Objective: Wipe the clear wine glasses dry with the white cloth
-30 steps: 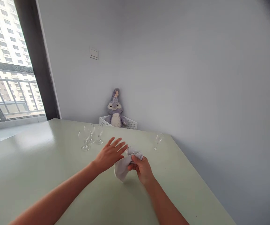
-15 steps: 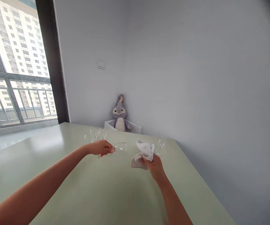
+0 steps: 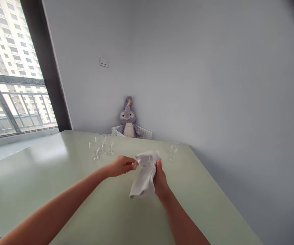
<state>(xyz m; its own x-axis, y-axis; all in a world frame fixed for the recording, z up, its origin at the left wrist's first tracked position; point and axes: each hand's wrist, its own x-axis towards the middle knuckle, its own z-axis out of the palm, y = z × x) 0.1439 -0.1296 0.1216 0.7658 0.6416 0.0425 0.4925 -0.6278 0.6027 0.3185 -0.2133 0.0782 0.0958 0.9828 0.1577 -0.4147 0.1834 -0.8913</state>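
My left hand [image 3: 123, 165] grips a clear stemmed glass [image 3: 144, 160] by its stem, holding it sideways above the table with its bowl towards the right. A white cloth [image 3: 144, 180] hangs from my right hand [image 3: 160, 177], whose fingers are closed on it. The bowl lies against the cloth, partly covered by it; my right fingers are largely hidden behind the fabric. Beyond my left hand stand three more stemmed glasses, the nearest glass [image 3: 95, 151] upright like the others. Another upright glass [image 3: 173, 149] is beyond my right hand.
A pale green table [image 3: 106, 217] spreads under both hands. At its far edge a purple plush toy [image 3: 128, 124] sits in a white perforated basket [image 3: 146, 133] against the grey wall [image 3: 213, 85]. To the left is a dark-framed window [image 3: 11, 85].
The glass in my left hand has moved right into the cloth. My right hand has brought the cloth left, around the bowl. The view has shifted slightly.
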